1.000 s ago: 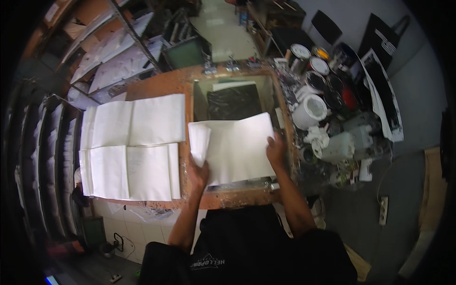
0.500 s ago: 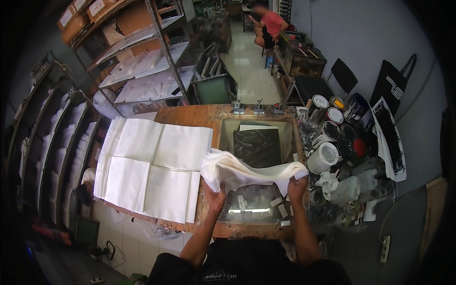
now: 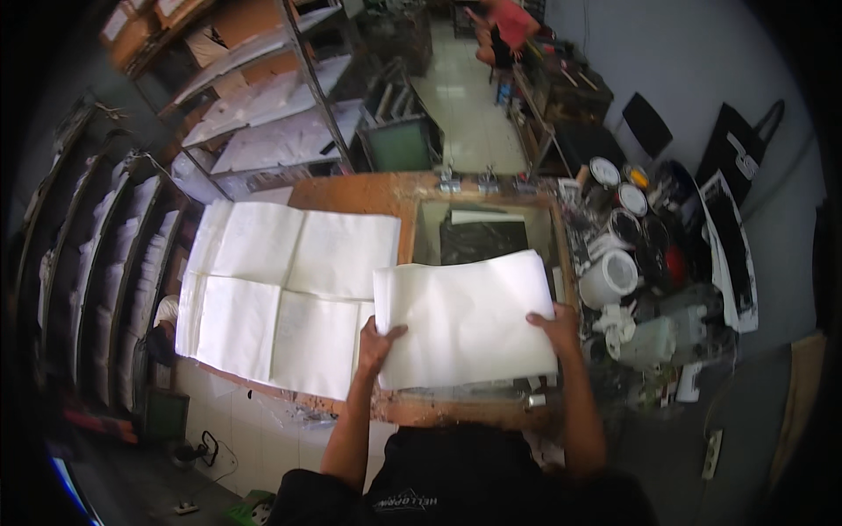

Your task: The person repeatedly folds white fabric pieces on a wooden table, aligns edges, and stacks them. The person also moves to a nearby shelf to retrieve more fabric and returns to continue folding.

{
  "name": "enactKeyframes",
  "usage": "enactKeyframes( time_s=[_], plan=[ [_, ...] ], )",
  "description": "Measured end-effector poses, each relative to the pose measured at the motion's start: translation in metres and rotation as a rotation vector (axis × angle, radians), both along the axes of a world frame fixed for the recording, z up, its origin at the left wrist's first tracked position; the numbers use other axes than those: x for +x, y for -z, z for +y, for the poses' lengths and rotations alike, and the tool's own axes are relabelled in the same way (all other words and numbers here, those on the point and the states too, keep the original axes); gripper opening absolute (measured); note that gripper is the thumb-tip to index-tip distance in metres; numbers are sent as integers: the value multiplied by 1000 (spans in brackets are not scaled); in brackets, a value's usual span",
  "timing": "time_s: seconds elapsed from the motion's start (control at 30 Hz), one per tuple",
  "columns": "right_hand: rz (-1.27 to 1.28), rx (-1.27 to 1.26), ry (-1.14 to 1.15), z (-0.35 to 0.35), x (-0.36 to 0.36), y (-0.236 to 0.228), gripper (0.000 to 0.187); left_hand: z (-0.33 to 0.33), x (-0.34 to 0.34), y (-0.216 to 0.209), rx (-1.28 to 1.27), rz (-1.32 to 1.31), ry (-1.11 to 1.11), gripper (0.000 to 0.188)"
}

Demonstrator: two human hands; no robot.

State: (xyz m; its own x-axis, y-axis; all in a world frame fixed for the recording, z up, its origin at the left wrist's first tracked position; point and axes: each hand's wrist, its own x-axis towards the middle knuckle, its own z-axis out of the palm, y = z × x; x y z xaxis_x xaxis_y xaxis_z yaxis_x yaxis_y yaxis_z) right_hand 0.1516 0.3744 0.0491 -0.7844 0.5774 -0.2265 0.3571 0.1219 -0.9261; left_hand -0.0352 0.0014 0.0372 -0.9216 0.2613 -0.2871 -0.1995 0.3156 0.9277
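Note:
A stack of thin, white, flexible sheets (image 3: 469, 320) is held by its two sides over the right part of the workbench. Whether they are cloth or paper I cannot tell. My left hand (image 3: 377, 344) grips the left edge with its thumb on top. On the right edge my right hand (image 3: 559, 328) is closed the same way, its other fingers hidden below. The stack covers much of a glass pane framed in the bench (image 3: 424, 230). To the left lie several flat piles of similar white sheets (image 3: 235, 320), side by side and overlapping.
Paint cans and tubs (image 3: 609, 279) crowd the bench's right side, near cloudy plastic jugs (image 3: 645, 340). Metal clamps (image 3: 449, 181) sit at the far edge. Racks of sheets (image 3: 114, 272) and a shelving unit (image 3: 263, 114) stand left. Another person (image 3: 507, 31) sits at the back.
The stack, sagging and curled upward between my hands before, now lies flatter with its broad top face showing. Both hands have moved slightly upward in the picture. The view has shifted a little.

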Motion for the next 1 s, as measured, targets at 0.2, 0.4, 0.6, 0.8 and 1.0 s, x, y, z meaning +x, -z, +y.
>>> enactKeyframes(
  time_s=[0.2, 0.4, 0.6, 0.8, 1.0],
  plan=[
    [28, 121, 331, -4, 11, 117, 21, 1, 13, 46, -119, 71, 76, 66],
    [-113, 335, 361, -15, 7, 111, 17, -7, 11, 54, -117, 137, 93, 77],
    [-316, 789, 469, 24, 6, 81, 13, -6, 11, 53, -17, 49, 85, 72],
    [-213, 1145, 379, 58, -2, -83, 6, -24, 14, 45, -89, -4, 44, 66],
    [215, 1185, -6, -31, -12, -298, 8, -8, 19, 53, -21, -3, 67, 70]
  ],
)
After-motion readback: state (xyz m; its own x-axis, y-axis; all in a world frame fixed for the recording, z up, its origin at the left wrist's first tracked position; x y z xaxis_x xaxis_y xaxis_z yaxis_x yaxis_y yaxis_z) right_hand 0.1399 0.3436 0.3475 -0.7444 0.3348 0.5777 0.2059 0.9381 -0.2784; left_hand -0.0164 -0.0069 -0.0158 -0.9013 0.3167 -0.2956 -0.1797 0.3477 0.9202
